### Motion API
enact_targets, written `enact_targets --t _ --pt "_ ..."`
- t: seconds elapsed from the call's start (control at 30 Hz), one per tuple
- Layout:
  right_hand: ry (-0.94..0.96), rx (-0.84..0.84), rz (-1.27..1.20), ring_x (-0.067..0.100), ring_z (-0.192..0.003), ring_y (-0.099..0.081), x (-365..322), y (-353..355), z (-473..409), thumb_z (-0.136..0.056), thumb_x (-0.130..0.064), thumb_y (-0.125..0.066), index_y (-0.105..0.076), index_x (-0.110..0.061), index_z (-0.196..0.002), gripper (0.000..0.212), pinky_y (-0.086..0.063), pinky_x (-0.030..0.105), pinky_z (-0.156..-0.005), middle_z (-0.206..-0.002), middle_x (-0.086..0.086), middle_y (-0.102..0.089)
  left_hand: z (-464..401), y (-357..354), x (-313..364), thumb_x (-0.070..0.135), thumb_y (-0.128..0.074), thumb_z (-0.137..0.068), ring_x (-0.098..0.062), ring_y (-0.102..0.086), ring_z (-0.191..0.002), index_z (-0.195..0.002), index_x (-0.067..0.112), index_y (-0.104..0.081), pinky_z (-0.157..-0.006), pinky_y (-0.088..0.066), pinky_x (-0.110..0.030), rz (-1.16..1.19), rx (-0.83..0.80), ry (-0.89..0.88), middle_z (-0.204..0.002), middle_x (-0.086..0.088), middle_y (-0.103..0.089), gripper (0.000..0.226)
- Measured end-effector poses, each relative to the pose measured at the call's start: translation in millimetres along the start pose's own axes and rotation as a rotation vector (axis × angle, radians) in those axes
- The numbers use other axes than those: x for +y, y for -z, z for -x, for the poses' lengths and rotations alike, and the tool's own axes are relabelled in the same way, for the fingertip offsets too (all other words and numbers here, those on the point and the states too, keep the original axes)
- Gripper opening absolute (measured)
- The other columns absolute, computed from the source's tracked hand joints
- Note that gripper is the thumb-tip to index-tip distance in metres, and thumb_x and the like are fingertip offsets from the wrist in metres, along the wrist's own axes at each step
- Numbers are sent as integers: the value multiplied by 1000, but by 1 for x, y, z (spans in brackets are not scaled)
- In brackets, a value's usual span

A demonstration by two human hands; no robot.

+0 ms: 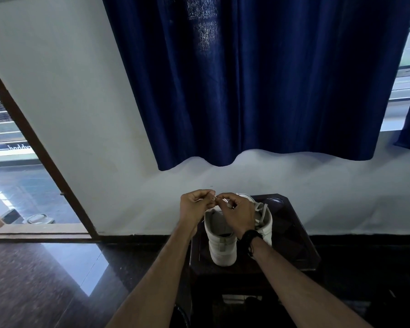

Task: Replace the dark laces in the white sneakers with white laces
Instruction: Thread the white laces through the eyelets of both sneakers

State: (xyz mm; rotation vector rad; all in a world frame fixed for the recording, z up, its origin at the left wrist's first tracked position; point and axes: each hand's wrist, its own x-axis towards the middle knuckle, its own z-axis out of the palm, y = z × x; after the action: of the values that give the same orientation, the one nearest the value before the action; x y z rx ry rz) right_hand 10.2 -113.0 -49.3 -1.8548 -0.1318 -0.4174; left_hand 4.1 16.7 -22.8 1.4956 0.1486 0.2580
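On the dark surface (291,233) stand two white sneakers (220,242), and above them the left hand (195,205) and right hand (237,215) pinch a white lace (260,215), whose end could slip and unthread.

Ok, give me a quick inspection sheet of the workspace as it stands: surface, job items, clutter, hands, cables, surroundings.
Surface: small dark wooden table, against the wall.
Job's things: two white sneakers stand on it, heels toward the camera; a white lace is threaded in the far one. Dark laces: nothing seen.
Clutter: nothing seen.
Hands: left hand and right hand meet above the sneakers, fingers curled, pinching a pale lace end between them; a dark band is on the right wrist.
Cables: nothing seen.
Surroundings: blue curtain over a window, white wall, dark glossy floor, open doorway at left.
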Motion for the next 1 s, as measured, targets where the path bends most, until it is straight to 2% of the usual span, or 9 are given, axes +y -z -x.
enact_targets --t 0.43,0.53,0.6,0.7,0.8,0.87,0.9,0.93,1.0 --pt "-16 -1 25 6 -59 -58 -3 3 1 -81 -33 -70 -75 -37 -79 6 -52 33 -63 -56 -9 -61 0 -3 -4 5 -74 -85 -17 -74 -75 -103 6 -76 -72 -59 -25 -85 76 -50 -87 -5 -77 18" --pt "-12 -10 48 4 -60 -58 -2 3 1 -80 -34 -69 -75 -39 -80 7 -51 32 -63 -57 -11 -62 0 -2 -4 6 -75 -84 -19 -75 -79 -97 10 -78 -78 -60 -31 -127 86 -39 -85 -5 -77 14" --pt "16 -21 87 5 -68 -61 1 2 0 -79 -39 -66 -74 -39 -83 9 -52 34 -66 -65 -13 -66 0 -1 -2 5 -75 -84 -17 -74 -76 -85 18 -79 -79 -60 -34 -189 83 -55 -79 -3 -77 14" --pt "93 -42 183 10 -86 -61 11 1 -5 -78 -55 -62 -75 -35 -91 28 -50 37 -78 -84 -13 -69 -1 1 5 1 -68 -85 -9 -65 -59 -65 20 -74 -68 -59 -33 -412 57 -188 -61 0 -70 27" --pt "147 -171 391 20 -95 -63 10 3 2 -77 -60 -59 -65 -29 -104 41 -48 38 -86 -99 -7 -69 -3 2 20 3 -68 -87 -6 -64 -60 -73 11 -75 -68 -59 -31 -575 24 -340 -62 2 -69 17" --pt "167 -265 615 29 -115 -54 11 1 17 -80 -50 -60 -53 -20 -128 57 -41 41 -100 -126 3 -60 -5 1 33 10 -70 -89 -2 -64 -61 -80 13 -77 -67 -57 -28 -647 20 -401 -64 9 -68 13" --pt "156 -241 667 30 -126 -47 11 1 27 -80 -45 -61 -43 -13 -140 71 -36 43 -107 -139 8 -50 -7 0 39 12 -70 -90 -3 -64 -61 -79 15 -77 -67 -58 -29 -660 16 -412 -63 10 -68 13" --pt "146 -151 672 30 -130 -43 8 2 38 -79 -43 -63 -37 -9 -143 77 -34 44 -109 -144 10 -44 -10 -2 46 14 -69 -90 -4 -65 -62 -78 18 -77 -68 -58 -30 -672 16 -422 -63 10 -68 14" --pt "257 8 651 30 -121 -48 8 2 57 -83 -42 -61 -43 -12 -135 63 -40 45 -102 -136 11 -48 -15 -3 56 18 -69 -91 -4 -66 -63 -77 21 -76 -69 -59 -33 -719 21 -438 -65 11 -69 16"
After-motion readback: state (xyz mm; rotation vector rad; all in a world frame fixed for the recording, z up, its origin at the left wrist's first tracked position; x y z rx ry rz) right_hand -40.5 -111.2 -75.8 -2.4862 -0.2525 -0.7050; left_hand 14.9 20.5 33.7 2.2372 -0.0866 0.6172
